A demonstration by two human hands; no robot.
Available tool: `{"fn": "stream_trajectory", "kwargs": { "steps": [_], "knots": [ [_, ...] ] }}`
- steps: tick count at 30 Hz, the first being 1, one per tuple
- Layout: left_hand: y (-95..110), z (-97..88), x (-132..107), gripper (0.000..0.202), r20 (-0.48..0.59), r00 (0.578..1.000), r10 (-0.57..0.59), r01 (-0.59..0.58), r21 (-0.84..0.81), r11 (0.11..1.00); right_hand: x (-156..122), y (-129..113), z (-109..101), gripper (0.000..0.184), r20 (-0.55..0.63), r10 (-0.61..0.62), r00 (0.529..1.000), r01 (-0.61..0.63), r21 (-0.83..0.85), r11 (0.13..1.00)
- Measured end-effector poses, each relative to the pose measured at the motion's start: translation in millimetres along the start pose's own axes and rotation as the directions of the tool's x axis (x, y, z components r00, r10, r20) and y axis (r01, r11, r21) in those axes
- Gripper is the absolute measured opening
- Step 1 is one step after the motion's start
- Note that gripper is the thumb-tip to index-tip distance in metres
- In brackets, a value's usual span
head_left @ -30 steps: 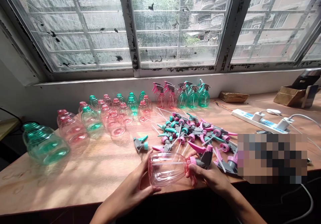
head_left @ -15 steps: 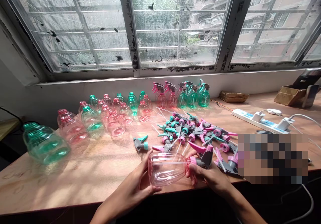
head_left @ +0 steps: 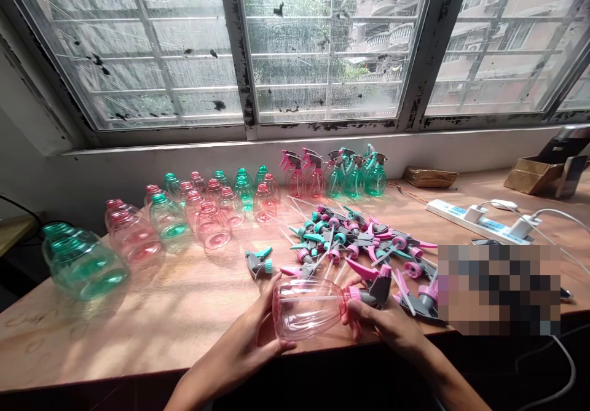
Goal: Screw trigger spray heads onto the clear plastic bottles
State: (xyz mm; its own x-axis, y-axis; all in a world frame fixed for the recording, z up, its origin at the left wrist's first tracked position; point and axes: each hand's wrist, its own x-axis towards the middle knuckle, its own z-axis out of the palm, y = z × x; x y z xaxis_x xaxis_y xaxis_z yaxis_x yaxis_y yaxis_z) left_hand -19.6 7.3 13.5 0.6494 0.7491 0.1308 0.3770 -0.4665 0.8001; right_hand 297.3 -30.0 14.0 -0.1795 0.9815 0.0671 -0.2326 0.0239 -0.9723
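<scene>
Softly ribbed, translucent pink bottle (head_left: 308, 309)

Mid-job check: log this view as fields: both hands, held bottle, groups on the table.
Left hand: holds the base end of a pink bottle
Right hand: grips by the pink collar of the bottle's spray head
Held bottle: on its side, white tube inside; head tightness unclear
Bottles without heads: pink and green, at left
Bottles with heads: pink and green, at the back
Loose spray heads: mostly heaped beyond the hands
</scene>
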Motion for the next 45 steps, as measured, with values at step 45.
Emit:
{"fn": "stream_trajectory", "kwargs": {
  "steps": [45],
  "knots": [
    [-1.6,2.5,-2.5,0.092,-0.044,0.999,-0.027,0.026,-0.026,0.999,-0.8,-4.3,2.9,0.049,-0.018,-0.009,1.000,0.008,-0.043,0.999]
  ]
}}
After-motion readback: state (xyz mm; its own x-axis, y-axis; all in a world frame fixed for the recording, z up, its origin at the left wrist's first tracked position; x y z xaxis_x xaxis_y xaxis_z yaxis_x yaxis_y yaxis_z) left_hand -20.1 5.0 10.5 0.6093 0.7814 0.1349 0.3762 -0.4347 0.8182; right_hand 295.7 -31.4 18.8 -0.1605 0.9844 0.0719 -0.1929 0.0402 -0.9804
